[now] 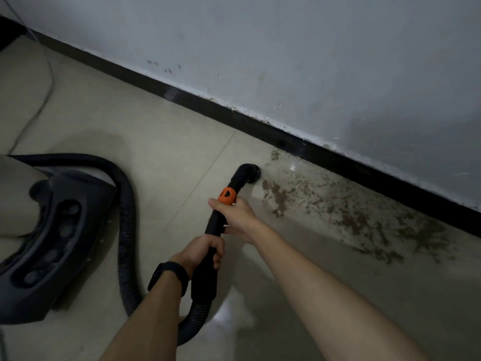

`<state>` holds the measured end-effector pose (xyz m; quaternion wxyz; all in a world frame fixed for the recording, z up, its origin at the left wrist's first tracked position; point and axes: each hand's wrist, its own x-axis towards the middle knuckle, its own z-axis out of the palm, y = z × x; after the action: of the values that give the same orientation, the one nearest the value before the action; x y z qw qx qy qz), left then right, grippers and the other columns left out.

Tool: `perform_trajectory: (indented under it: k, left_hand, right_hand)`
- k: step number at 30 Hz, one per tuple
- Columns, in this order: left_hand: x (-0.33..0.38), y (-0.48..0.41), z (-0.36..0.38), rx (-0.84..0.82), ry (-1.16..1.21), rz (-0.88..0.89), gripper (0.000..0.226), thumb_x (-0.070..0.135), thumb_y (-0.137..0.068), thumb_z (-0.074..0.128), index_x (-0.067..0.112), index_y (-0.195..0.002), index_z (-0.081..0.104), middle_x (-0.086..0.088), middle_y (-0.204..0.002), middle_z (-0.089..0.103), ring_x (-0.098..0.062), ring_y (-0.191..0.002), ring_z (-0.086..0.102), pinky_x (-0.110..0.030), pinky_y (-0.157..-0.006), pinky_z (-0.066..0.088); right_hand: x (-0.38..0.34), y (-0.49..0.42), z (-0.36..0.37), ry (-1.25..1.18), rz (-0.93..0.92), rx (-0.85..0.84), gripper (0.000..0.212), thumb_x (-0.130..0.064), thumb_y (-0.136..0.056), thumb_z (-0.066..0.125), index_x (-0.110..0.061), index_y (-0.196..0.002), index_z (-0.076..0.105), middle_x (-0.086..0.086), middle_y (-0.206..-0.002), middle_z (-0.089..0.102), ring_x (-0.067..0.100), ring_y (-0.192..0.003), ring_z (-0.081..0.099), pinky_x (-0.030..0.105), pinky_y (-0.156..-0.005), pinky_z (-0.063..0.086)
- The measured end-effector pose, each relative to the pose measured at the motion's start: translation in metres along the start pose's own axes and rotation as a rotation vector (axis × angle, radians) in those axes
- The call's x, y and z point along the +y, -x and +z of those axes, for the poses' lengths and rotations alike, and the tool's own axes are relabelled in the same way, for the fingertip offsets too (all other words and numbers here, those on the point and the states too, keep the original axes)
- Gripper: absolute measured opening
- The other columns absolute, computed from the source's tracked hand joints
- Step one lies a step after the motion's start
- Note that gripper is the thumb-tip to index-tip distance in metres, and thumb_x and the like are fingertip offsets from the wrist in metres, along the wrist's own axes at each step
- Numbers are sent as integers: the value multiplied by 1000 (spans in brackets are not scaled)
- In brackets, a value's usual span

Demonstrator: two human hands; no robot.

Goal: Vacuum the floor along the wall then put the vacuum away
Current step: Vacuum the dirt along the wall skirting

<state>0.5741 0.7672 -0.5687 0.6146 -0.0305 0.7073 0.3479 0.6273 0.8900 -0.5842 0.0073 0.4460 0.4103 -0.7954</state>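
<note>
Beige tiled floor [156, 131] meets a grey wall [312, 61] with black skirting [234, 118]; brown dirt [351, 212] lies along it. Both hands grip the black vacuum wand [215, 224], fingers [218, 257] curled round it: right hand [236, 217] just under the orange ring [227, 196], left hand [201, 252] lower. The nozzle [248, 173] touches the floor at the dirt's edge; the vacuum body [52, 230] stands at left, hose [125, 230] attached

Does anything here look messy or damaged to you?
Yes: brown dirt is scattered over the floor tiles along the black baseboard, right of the vacuum nozzle. The wall paint just above the baseboard looks chipped and stained.
</note>
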Motion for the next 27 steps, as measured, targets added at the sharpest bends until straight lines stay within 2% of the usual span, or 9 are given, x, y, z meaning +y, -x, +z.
perform_trajectory:
  k: [3,7,10,13,16,21,24,27]
  left_hand:
    - [-9,11,-8,-4,21,-52,37,-5,-74,42,15,-43,40,-4,-46,34,-19,-39,33,-23,-43,33]
    - [-19,25,-17,-52,37,-106,35,-6,-74,39,17,-48,35,-2,-47,31,-19,-39,31,-23,-45,32]
    - [-28,31,-21,-115,50,-131,27,-1,-60,48,17,-53,30,-2,-49,30,-19,-41,30,-25,-47,31]
    - [-39,34,-27,-198,62,-150,35,2,-47,56,18,-58,25,-2,-50,29,-20,-42,29,-27,-48,31]
    - [-48,37,-33,-249,61,-167,40,6,-41,61,17,-56,26,-3,-49,28,-20,-42,28,-28,-50,31]
    - [-57,40,-38,-255,58,-179,39,6,-42,61,17,-57,27,-3,-49,29,-20,-43,29,-30,-54,30]
    - [-61,42,-36,-223,78,-170,29,3,-48,55,16,-54,30,-3,-49,30,-20,-41,30,-29,-51,29]
    - [-59,39,-26,-180,122,-123,25,3,-50,51,17,-52,31,-3,-48,30,-19,-40,29,-26,-48,29]
  right_hand:
    - [16,5,16,-12,3,74,50,-36,-84,82,-10,-115,52,10,-111,67,25,-97,70,48,-79,63]
    - [31,14,29,-10,5,104,68,-44,-76,84,-12,-122,45,10,-114,65,26,-96,71,51,-75,64]
    - [40,25,35,94,-4,165,78,-54,-69,82,-14,-123,42,7,-112,64,26,-97,70,49,-79,64]
    - [52,35,35,190,-21,224,73,-54,-77,78,-13,-122,38,1,-102,61,23,-92,67,42,-84,60]
    - [61,45,35,244,-30,249,65,-47,-87,73,-10,-125,36,-6,-90,52,12,-76,56,27,-68,47]
    - [68,50,43,274,-28,266,64,-47,-88,73,-9,-123,34,1,-100,56,22,-87,59,30,-74,46]
    - [69,51,44,289,-26,263,61,-46,-87,73,-12,-117,32,0,-97,57,21,-85,60,32,-74,48]
    - [63,45,41,327,-38,262,59,-46,-88,71,-11,-121,37,-4,-89,56,17,-77,59,32,-73,49]
